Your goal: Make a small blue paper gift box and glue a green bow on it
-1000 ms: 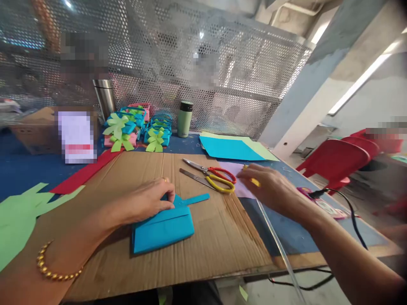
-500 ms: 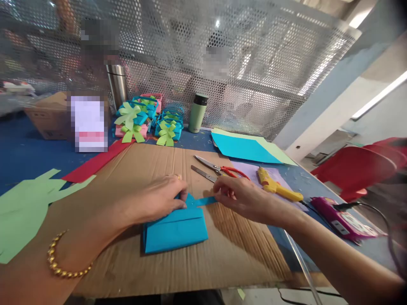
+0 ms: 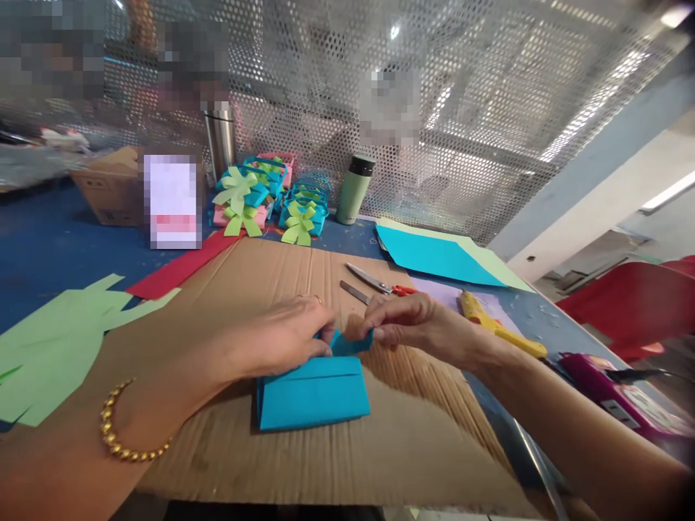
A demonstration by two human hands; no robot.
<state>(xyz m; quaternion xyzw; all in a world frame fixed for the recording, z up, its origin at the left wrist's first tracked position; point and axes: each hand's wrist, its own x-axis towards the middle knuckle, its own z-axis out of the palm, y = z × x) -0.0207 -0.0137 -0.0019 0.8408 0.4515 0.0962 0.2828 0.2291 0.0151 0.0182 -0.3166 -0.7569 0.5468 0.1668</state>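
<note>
A flat, pouch-like piece of folded blue paper lies on the cardboard sheet in front of me. My left hand is closed at its back edge, thumb and fingers pinching the blue paper there; part of that grip is hidden. A narrow blue paper strip runs rightward from behind the folded piece. Its end is bent up between the thumb and fingers of my right hand. Scissors with red handles lie just beyond my right hand, which covers part of them, beside a metal blade.
The cardboard covers the blue table. A yellow glue gun and a purple power strip sit right. Farther back are blue sheets, a green bottle, small paper baskets and a phone-like screen. Green paper lies left.
My right hand has bent the strip's end upward and in toward the folded paper; before, the strip was stretched out flatter. My left hand keeps its grip. The whole view has shifted slightly.
</note>
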